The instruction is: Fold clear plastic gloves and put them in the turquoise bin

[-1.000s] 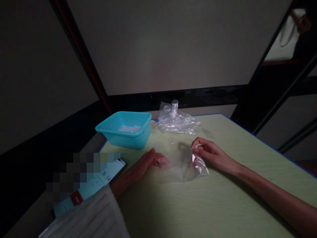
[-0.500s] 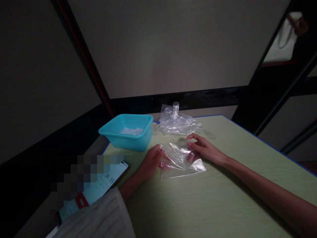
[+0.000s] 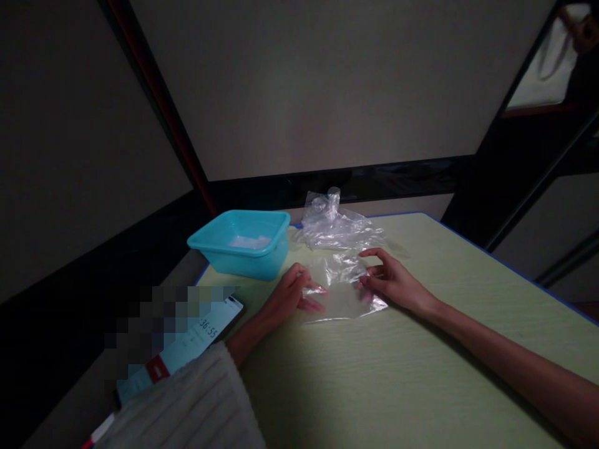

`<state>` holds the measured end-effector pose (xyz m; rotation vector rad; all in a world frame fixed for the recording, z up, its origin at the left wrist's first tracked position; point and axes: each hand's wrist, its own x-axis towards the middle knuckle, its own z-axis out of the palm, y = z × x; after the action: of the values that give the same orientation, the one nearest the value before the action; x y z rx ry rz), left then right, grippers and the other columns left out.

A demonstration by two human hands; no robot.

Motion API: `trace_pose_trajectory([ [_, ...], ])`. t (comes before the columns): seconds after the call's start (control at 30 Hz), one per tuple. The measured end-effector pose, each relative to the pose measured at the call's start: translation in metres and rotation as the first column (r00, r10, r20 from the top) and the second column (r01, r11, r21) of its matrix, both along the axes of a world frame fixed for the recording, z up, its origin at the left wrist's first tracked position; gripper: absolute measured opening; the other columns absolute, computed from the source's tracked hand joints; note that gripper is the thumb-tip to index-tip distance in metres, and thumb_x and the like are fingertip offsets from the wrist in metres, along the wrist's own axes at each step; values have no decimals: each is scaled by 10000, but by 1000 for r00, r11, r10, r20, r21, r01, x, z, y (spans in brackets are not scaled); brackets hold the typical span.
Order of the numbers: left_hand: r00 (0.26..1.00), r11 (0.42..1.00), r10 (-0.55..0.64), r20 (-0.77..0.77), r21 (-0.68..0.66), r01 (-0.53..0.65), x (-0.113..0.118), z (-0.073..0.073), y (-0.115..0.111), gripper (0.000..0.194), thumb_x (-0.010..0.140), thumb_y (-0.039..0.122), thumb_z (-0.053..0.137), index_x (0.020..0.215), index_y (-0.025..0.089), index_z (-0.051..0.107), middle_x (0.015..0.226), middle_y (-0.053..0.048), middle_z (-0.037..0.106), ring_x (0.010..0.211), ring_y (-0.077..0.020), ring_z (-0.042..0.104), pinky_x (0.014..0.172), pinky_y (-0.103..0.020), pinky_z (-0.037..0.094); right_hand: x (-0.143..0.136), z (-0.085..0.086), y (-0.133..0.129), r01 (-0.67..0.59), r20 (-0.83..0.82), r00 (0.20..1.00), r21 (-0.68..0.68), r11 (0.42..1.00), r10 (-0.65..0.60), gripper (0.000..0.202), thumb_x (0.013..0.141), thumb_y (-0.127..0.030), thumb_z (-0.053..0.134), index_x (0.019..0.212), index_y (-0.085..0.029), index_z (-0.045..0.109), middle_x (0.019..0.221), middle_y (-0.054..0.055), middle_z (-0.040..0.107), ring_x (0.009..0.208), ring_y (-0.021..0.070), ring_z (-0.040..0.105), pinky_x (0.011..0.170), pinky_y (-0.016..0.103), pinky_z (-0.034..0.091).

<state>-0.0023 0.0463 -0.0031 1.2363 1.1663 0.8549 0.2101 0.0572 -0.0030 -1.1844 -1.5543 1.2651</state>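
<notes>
A clear plastic bag [image 3: 341,296] is held fairly flat just over the table, between my two hands. My left hand [image 3: 291,290] grips its left edge, thumb on top and fingers beneath, showing through the film. At the right edge, my right hand [image 3: 393,280] pinches the bag between thumb and fingers, with the index finger stretched out above. Behind the bag lies a crumpled pile of clear plastic bags [image 3: 337,227]. To the left of the pile stands a turquoise plastic basin [image 3: 253,265] with some whitish, translucent material [image 3: 250,242] in it.
The pale green table [image 3: 355,380] has a blue edge and stands against a panelled wall [image 3: 337,87]. A phone [image 3: 187,349] showing a timer lies at the left, partly behind my grey sleeve [image 3: 196,405]. A white bag [image 3: 545,62] is at the upper right.
The bag's near edge has risen in view, and its film lies flatter and more spread. My left fingers have straightened under it. The right hand has shifted slightly right.
</notes>
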Motion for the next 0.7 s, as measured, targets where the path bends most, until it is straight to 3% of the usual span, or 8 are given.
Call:
trace_pose_trajectory([
  [0.23,999,1000,25,32,-4,-25,-1,1,-1,223,846,364,479,791,228,310,758,18,685,487,-129,658,453,-194,472,-4,-2,-1,94,34,995,19,995,-95,383,690,-258,543,1009,-213,337,633,-48,575,451,144,589,414,251,426],
  [0.37,998,999,36,42,9,-36,-1,-1,1,307,788,360,570,819,228,294,799,8,682,471,-127,650,440,-200,479,-6,-4,0,114,49,992,21,993,-115,338,719,-249,511,1001,-230,325,653,-49,557,435,142,581,383,258,449],
  [0.5,999,999,35,35,29,-36,0,-3,2,405,695,245,674,831,225,293,815,9,671,455,-120,642,416,-191,480,-8,-3,0,127,62,990,33,991,-129,313,729,-240,500,993,-236,331,655,-64,534,412,128,570,369,248,451],
  [0.7,999,997,42,14,70,-43,0,-3,-1,406,666,49,613,863,220,302,840,26,665,458,-98,638,465,-202,506,-3,-1,1,101,76,992,39,994,-104,364,695,-215,542,1000,-224,344,608,-76,514,444,142,585,370,226,420],
])
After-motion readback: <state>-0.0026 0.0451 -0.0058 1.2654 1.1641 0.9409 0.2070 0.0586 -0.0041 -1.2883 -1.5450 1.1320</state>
